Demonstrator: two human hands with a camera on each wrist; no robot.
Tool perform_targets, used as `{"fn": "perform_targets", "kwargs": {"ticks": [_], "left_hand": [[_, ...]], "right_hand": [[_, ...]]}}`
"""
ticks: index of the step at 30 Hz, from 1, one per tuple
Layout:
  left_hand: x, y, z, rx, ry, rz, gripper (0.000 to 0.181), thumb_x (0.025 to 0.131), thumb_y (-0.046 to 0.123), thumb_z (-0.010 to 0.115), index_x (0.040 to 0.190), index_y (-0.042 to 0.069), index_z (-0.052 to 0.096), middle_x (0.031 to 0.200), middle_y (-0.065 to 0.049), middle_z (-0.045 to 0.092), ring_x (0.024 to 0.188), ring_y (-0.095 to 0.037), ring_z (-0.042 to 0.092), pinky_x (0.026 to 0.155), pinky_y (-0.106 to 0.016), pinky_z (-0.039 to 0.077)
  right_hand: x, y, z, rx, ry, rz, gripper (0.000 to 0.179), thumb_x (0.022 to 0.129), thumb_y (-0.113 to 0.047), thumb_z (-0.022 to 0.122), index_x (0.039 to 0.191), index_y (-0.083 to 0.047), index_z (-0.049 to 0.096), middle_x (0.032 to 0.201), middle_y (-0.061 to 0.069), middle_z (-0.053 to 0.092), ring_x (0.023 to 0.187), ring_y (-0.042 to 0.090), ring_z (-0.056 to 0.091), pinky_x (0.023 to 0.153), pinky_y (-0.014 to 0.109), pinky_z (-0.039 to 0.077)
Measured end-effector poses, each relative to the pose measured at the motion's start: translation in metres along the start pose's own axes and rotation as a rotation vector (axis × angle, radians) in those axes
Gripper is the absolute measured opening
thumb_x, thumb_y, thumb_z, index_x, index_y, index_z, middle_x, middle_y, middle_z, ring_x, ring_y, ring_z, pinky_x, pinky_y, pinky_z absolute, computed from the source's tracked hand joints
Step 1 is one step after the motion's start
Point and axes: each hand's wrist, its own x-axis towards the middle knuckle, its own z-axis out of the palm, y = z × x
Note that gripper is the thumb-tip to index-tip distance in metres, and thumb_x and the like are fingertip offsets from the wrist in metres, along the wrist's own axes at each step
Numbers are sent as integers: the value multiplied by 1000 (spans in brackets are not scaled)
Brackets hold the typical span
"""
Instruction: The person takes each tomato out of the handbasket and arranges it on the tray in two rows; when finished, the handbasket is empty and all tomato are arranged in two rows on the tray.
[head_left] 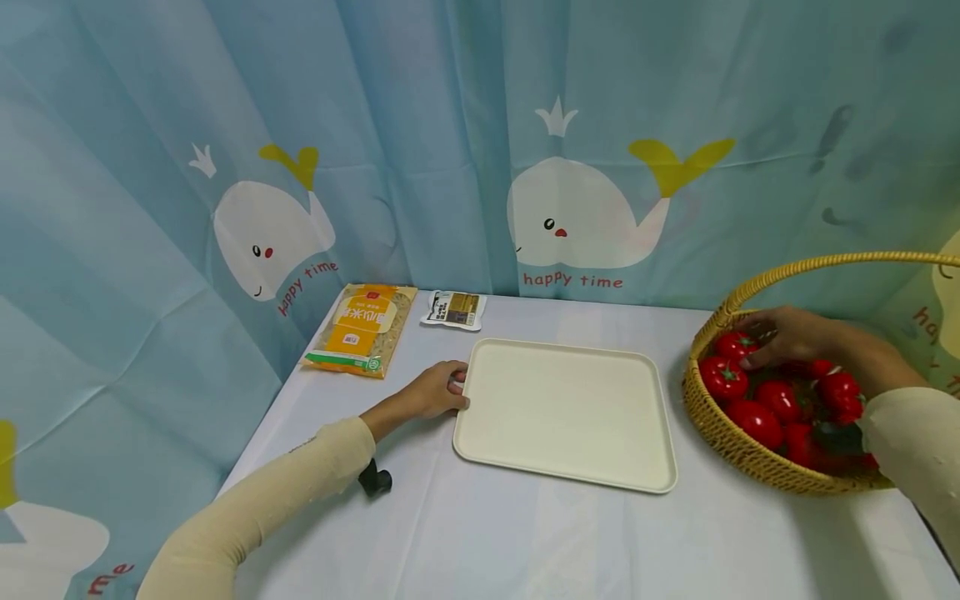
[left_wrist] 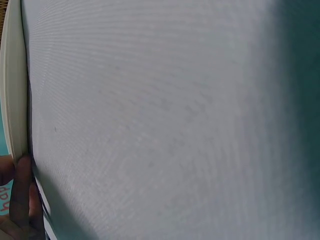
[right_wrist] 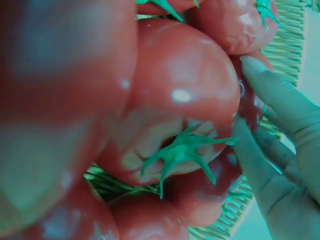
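A cream rectangular tray [head_left: 562,417] lies flat on the table. My left hand [head_left: 438,389] holds its left edge, and the left wrist view has the fingers [left_wrist: 21,192] at the end of the tray's rim [left_wrist: 14,90]. On the right, a wicker basket [head_left: 705,425] contains several shiny red tomatoes [head_left: 753,423] with green stem tops. My right hand [head_left: 795,337] reaches into it from the right and grips a tomato [head_left: 737,344] near the back left rim. Seen from the right wrist, thumb and fingers [right_wrist: 257,160] lie on either side of that tomato [right_wrist: 248,95], partly hidden behind a larger one.
A yellow bag of grain [head_left: 360,329] and a small white-and-brown packet [head_left: 454,310] lie at the back left of the white-covered table [head_left: 525,533]. Below the left forearm is a small black object [head_left: 375,481]. The basket's tall handle [head_left: 825,262] arches over the right arm.
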Motion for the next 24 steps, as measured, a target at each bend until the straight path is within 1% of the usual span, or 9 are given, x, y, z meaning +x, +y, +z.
{"fn": "perform_targets", "kwargs": {"ticks": [5, 11, 16, 19, 22, 24], "left_hand": [[0, 2, 0, -2, -1, -2, 66, 86, 7, 75, 145, -1, 46, 127, -12, 59, 104, -18, 62, 82, -27, 58], [1, 2, 1, -8, -7, -14, 65, 87, 6, 75, 144, 0, 47, 127, -12, 59, 106, -19, 62, 80, -26, 59], [1, 3, 2, -7, -8, -17, 64, 87, 6, 75, 144, 0, 47, 126, -12, 59, 106, -19, 62, 80, -26, 59], [0, 4, 1, 1, -11, -11, 64, 86, 6, 76, 144, -1, 47, 126, -12, 59, 105, -19, 62, 81, -27, 58], [0, 4, 1, 6, -6, -14, 63, 86, 6, 75, 143, 0, 48, 124, -11, 58, 104, -19, 61, 82, -27, 58], [0, 3, 1, 9, -1, -18, 62, 86, 6, 75, 143, 1, 49, 123, -11, 58, 104, -18, 61, 82, -27, 58]], "right_hand": [[2, 3, 1, -4, -4, -23, 66, 83, -20, 81, 128, 17, 52, 121, 40, 59, 112, 57, 56, 91, 63, 51], [3, 4, 1, -27, -9, -32, 68, 82, -22, 82, 127, 19, 52, 118, 37, 62, 107, 53, 60, 87, 59, 54], [2, 1, -1, -46, -10, -17, 70, 81, -24, 83, 128, 18, 53, 116, 33, 64, 105, 48, 62, 80, 46, 57], [0, -1, -4, -54, 1, 4, 70, 80, -26, 84, 127, 17, 55, 114, 32, 65, 103, 47, 62, 74, 39, 56], [-3, -4, -8, -44, 24, 25, 71, 80, -27, 84, 128, 16, 55, 113, 35, 63, 102, 49, 61, 71, 39, 57], [-5, -6, -11, -55, 42, 33, 71, 81, -29, 83, 128, 16, 55, 113, 35, 63, 102, 50, 61, 74, 44, 58]]}}
